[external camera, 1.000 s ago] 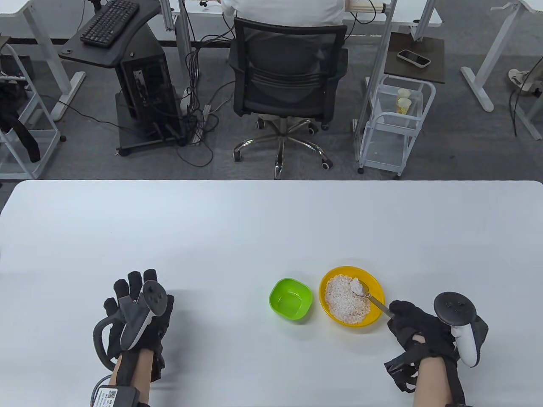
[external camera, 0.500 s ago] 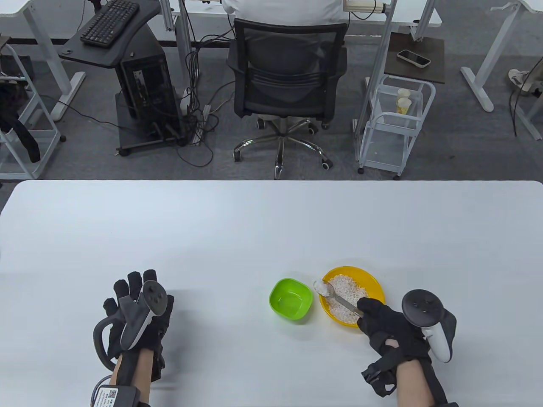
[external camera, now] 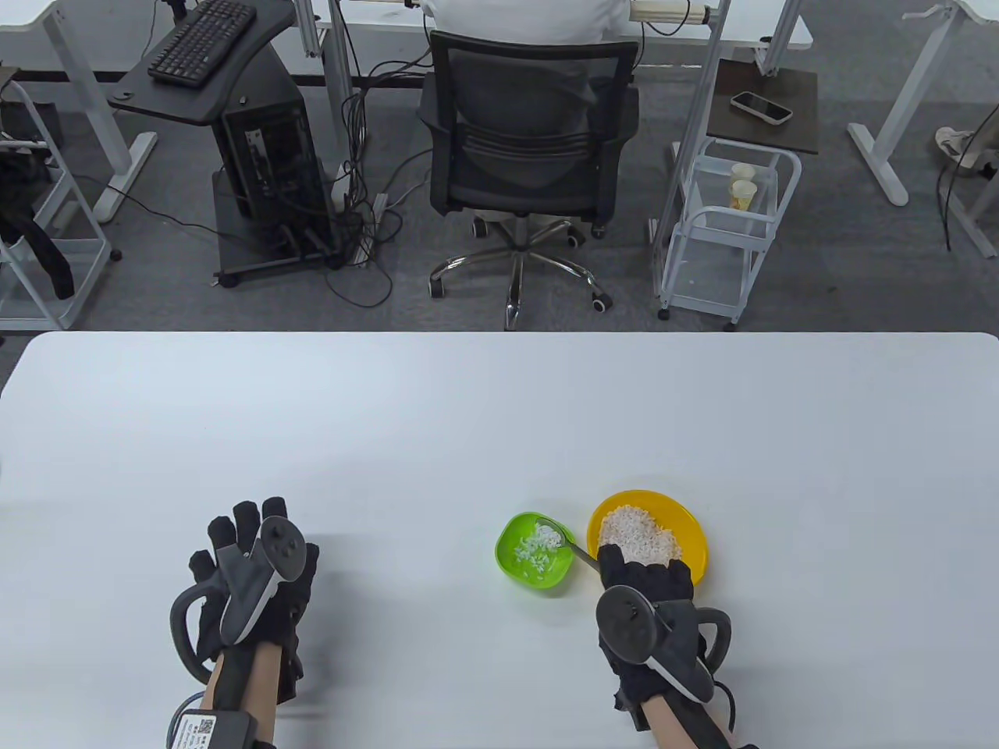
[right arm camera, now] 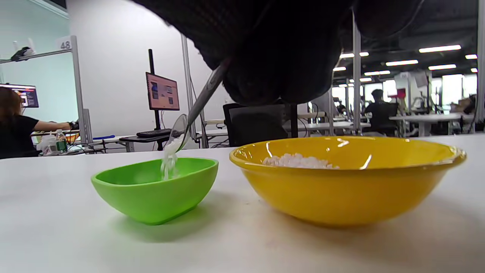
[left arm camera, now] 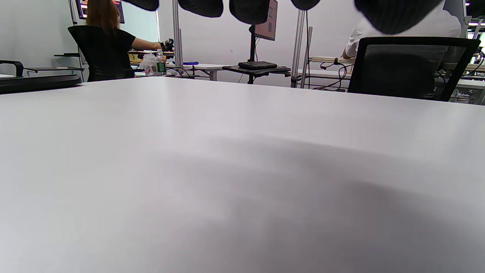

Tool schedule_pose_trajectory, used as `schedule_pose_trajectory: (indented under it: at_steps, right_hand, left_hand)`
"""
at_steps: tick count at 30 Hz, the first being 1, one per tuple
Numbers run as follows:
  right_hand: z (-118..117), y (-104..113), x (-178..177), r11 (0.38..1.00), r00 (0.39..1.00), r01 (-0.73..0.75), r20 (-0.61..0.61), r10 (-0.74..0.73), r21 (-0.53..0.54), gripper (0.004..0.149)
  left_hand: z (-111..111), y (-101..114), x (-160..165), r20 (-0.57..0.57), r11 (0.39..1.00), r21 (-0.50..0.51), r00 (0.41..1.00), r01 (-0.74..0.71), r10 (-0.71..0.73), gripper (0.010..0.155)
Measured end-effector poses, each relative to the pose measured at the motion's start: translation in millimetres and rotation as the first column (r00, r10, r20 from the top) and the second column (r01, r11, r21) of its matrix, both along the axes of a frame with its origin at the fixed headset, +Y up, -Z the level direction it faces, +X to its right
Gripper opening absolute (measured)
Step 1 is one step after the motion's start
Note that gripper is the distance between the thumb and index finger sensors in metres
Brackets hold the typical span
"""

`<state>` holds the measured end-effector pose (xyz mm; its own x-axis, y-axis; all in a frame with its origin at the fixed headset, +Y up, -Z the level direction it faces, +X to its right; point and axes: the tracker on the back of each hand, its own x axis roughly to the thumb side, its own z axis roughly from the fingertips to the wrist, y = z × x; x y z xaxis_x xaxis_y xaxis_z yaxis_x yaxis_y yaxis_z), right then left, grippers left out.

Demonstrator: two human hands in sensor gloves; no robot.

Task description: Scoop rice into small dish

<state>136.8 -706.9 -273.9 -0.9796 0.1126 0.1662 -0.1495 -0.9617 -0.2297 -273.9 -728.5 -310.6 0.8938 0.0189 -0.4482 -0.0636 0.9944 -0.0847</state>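
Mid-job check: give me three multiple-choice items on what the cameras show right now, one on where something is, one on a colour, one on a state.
1. Where does the left hand lie?
A. on the table, well left of both bowls
B. over the yellow bowl
C. inside the green dish

2. What colour is the small dish that takes the rice?
A. yellow
B. green
C. white

3. What state is the spoon in?
A. lying flat on the table
B. buried in the yellow bowl
C. tilted over the dish, rice falling from it

Answers:
1 A, the table view shows it resting apart from the yellow bowl and the dish.
2 B, both the table and right wrist views show it green.
3 C, the right hand holds the handle and the right wrist view shows grains dropping from the tipped spoon.
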Motion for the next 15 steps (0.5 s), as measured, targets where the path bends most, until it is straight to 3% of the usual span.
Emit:
schedule_pose_trajectory:
  at_steps: [4,8,12,15]
  right_hand:
    - [3,-5,-12,0.977,0.981,-0.194,-0.011,0.195,0.085,0.045]
    - [6,-4,-18,0.951,0.960,-0.274,-0.019,0.279,0.143,0.045]
    - [5,12,0,0.981,0.990,-0.143,0.012,0.143,0.132,0.045]
    - [-2,26,38,0.996,0.984,-0.006,0.176,-0.009,0.088,0.045]
  left_hand:
    - [0,0,1,0.002,1.000,-0.007,1.000,0.007,-0.007,0.073]
    - [0,0,2,0.004,1.000,-0.014,1.000,0.011,-0.011,0.073]
    - [1,1,2,0.006,1.000,-0.004,1.000,-0.001,0.001,0.073]
    - [1,1,1,0.005,1.000,-0.004,1.000,-0.002,0.002,0.073]
